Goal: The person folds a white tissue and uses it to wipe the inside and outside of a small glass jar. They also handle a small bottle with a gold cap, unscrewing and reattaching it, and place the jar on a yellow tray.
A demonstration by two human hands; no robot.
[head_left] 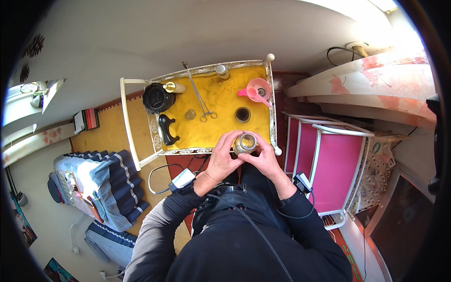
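Clear glass jar [244, 144], open mouth up, btwn L hand [221, 157] & R hand [265, 162]

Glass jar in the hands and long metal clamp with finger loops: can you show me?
Glass jar [244, 144], head view: on its glass near the rim.
Long metal clamp [196, 89], head view: on its shaft.

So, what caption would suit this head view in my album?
Left hand and right hand hold a clear glass jar by a yellow-topped table bearing long metal forceps.
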